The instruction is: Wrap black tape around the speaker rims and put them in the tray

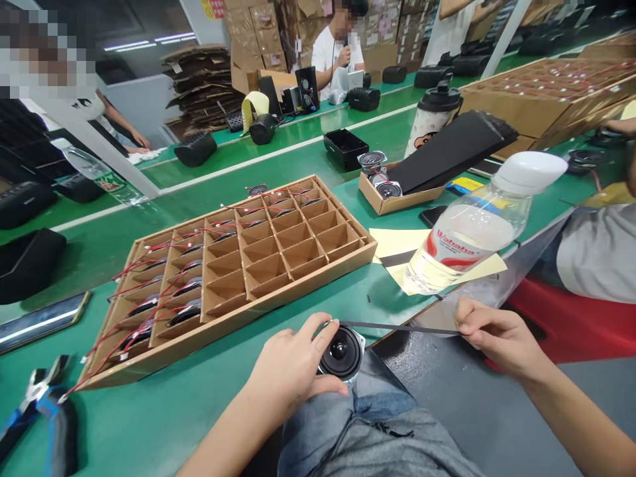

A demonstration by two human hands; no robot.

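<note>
Two hands are at work at the near edge of the green counter (149,424). The left hand (291,361) grasps a round speaker (342,353) by its rim, with the cone facing up toward the camera, and holds it just above the person's jeans (358,424). The right hand (497,334) is pinched on the far end of a thin black strip (397,326), which runs straight to the right from the speaker's rim. Judged step in hand: fitting this strip around the rim. How much is already attached cannot be told, as the fingers hide that part. The next move calls for keeping the strip taut and pressing it along the rim without wrinkles. Farther off, a cardboard divider tray (233,324) holds wired speakers (186,315) in its left rows, and pliers (42,411) lie near left on the counter.
</note>
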